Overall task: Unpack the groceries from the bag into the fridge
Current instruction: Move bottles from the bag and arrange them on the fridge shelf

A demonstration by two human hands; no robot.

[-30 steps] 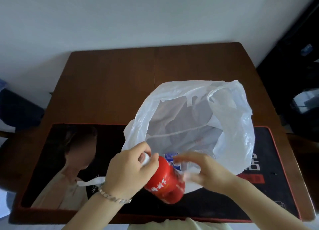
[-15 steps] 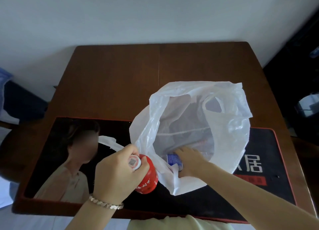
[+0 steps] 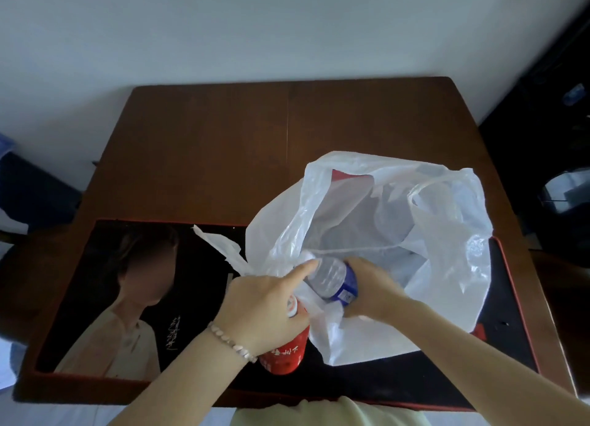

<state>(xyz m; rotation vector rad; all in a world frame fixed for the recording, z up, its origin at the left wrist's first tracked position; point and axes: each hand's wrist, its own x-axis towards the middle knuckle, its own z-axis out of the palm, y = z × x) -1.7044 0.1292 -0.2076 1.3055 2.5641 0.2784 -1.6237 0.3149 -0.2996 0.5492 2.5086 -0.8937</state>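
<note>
A white plastic bag lies open on the table, right of centre. My left hand grips a red bottle by its white-capped top, just left of the bag's mouth, with the index finger stretched toward a clear water bottle. My right hand holds that clear water bottle with a blue label at the bag's mouth, its cap end pointing left. A red-edged item shows through the bag's far side. The fridge is out of view.
A dark printed desk mat with a red border covers the near half of the brown wooden table. A white wall stands behind the table. Dark furniture stands at the right and a dark shape at the left.
My right hand has drawn the water bottle out of the bag to its mouth. My left hand, still holding the red bottle, has moved right and extended its index finger.
</note>
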